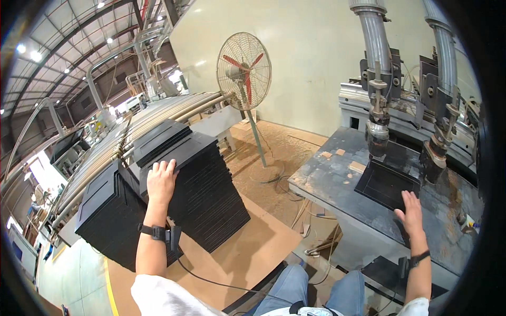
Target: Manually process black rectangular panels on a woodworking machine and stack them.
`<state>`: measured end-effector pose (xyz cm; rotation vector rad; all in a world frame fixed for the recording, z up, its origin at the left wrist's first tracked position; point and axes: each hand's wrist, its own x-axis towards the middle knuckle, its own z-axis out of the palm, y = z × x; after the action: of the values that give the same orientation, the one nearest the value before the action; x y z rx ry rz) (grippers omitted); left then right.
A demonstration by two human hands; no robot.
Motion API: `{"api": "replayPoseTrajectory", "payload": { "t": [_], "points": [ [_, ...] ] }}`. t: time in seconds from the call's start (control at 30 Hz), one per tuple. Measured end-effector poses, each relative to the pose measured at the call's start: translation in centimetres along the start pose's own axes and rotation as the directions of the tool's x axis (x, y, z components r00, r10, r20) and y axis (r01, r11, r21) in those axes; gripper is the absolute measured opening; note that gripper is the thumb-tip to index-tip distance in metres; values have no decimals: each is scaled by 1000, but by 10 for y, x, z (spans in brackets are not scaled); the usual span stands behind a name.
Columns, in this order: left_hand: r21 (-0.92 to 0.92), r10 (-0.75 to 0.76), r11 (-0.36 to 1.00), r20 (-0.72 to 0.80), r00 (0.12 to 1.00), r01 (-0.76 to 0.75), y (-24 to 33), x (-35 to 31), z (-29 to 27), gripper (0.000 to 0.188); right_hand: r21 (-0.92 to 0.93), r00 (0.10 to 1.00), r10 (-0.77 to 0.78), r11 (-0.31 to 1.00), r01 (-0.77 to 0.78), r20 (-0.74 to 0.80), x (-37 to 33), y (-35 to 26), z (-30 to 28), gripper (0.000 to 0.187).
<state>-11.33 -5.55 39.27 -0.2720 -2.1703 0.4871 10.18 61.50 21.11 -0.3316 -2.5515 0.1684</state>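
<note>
My left hand [162, 181] rests on the near left edge of the top panel of a tall stack of black panels [208, 197]. Its fingers are stretched out over the surface, and the thumb is partly hidden. On the grey machine table [321, 176] lies one flat black panel [385, 185] with a recessed middle. My right hand [412, 213] is at the near right corner of that panel, with fingers extended and thumb apart. Whether it touches the panel I cannot tell. Two vertical spindle heads [378, 139] stand over the panel's far and right sides.
Another stack of black panels [100, 210] stands left, on brown sheet board [263, 231]. Beyond are a roller conveyor [153, 113] and a caged fan [244, 71] with red blades. Wood scraps [357, 167] and dust lie on the machine table. Cables [321, 245] run along the floor.
</note>
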Motion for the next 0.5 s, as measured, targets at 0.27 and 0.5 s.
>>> {"api": "replayPoseTrajectory", "payload": {
  "t": [0.27,0.5],
  "points": [
    [-33,-171,985,-273,947,168,36,10,38,40,-229,770,451,775,-589,-451,-348,135,-119,65],
    [-734,297,391,-471,831,-556,326,39,-23,49,-547,128,969,-10,-837,-214,-526,27,-102,76]
  ]
}}
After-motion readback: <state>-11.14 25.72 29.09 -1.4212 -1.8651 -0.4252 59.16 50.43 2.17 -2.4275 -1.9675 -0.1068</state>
